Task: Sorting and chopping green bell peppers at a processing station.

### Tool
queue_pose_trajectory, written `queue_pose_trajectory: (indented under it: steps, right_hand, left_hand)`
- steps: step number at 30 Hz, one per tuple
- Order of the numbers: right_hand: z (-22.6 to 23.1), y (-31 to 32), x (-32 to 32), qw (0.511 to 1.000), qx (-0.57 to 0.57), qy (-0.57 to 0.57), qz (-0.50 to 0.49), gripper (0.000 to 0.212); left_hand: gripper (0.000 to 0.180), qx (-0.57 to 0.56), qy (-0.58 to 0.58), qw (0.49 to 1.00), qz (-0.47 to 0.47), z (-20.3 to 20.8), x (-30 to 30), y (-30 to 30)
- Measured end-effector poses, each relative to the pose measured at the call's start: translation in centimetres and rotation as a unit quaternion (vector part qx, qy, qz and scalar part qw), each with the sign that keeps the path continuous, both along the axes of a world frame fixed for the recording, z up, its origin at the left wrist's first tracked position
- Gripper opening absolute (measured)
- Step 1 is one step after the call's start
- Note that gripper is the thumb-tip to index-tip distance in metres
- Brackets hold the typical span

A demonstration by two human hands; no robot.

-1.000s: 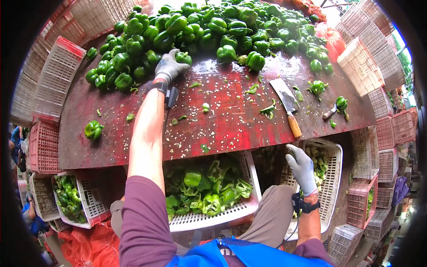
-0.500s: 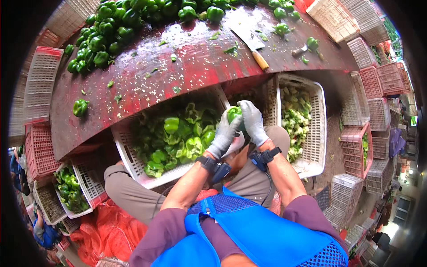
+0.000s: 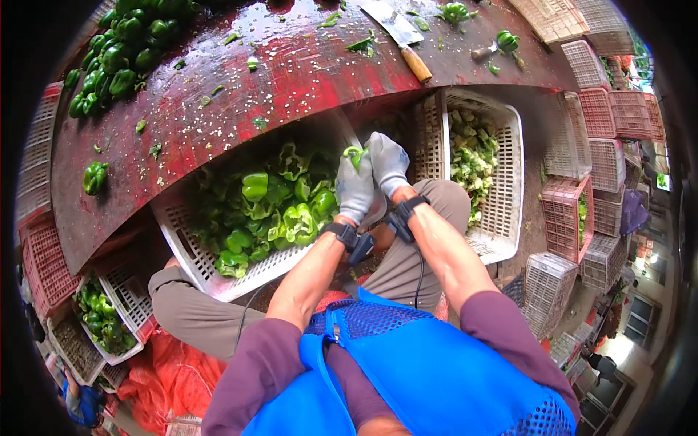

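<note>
Grey-gloved hands (image 3: 356, 187) hold a pepper (image 3: 355, 155) clear of the table edge (image 3: 291, 116).

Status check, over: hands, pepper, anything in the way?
Left hand closed on pepper; right hand close alongside, grip unclear. Pepper mostly covered. No obstruction seen; knife on table.

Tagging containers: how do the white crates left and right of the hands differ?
Contents: the left crate holds large, glossy green pepper pieces; the right crate holds smaller, paler scraps.
Placement: the left crate lies left of the left hand; the right crate, right of the right knee.
Shared: both are white and slotted.
</note>
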State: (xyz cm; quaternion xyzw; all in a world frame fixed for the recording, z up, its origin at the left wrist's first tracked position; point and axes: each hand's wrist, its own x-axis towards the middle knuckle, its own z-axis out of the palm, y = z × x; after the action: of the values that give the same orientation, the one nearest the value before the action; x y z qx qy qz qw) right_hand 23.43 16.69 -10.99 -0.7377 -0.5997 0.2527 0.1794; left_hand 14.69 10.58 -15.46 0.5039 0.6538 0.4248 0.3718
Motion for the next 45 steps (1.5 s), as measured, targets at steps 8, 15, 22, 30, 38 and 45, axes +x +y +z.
queue_pose_trajectory:
  steps: [8,15,22,30,38,45]
  right_hand:
    - [3.8,-0.7,-3.7,0.992,0.004,-0.075,0.097,0.048]
    - [6.1,-2.9,-2.7,0.993,0.053,0.075,0.079,0.039]
    - [7.6,-1.6,-4.1,0.746,-0.264,0.611,-0.003,0.028]
    - [7.9,-1.9,-6.7,0.770,-0.189,0.605,-0.065,0.034]
    - [7.4,-3.8,-7.7,0.968,0.092,0.098,0.212,0.029]
    - [10.3,-7.3,-8.6,0.943,0.011,0.309,0.122,0.034]
  left_hand:
    - [0.060,-0.071,-0.174,0.982,-0.015,-1.6,-4.7,0.6]
    - [0.032,-0.059,-0.029,0.985,-0.160,10.7,-9.1,-0.2]
    - [0.036,-0.102,-0.213,0.940,-0.244,14.3,-16.0,-1.4]
    - [0.067,0.147,0.380,0.913,0.012,14.3,-16.2,-2.7]
    - [0.044,0.042,0.393,0.899,-0.190,15.2,-14.0,-1.4]
    - [0.028,-0.131,0.013,0.990,-0.053,9.0,-16.0,-1.0]
